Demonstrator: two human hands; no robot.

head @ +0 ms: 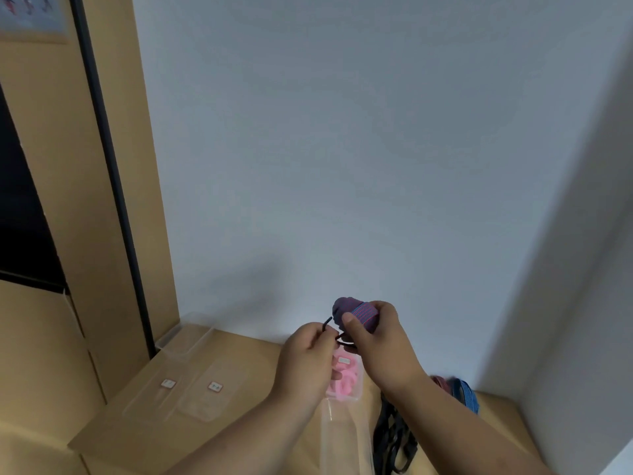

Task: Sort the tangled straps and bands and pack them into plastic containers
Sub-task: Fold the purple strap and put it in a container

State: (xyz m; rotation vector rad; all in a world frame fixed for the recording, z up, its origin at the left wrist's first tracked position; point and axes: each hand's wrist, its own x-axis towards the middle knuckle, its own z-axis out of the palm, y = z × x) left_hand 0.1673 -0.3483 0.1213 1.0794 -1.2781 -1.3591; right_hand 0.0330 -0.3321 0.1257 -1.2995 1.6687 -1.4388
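My right hand (380, 341) grips a rolled blue-and-red striped strap (356, 315), held up above the table. My left hand (306, 351) pinches a thin dark band (327, 323) that runs toward the roll. Below the hands stands a clear plastic container (352, 394) with pink bands (344, 382) inside. A second clear container (342, 437) lies nearer to me. Black straps (394, 437) lie in a heap to the right, and a blue and a red strap (459, 392) rest behind my right forearm.
Two clear lids (191, 392) with small labels lie on the cardboard surface (130, 426) at left. An empty clear container (191, 332) stands against the wall. A white wall rises behind and at right; a tan door frame stands left.
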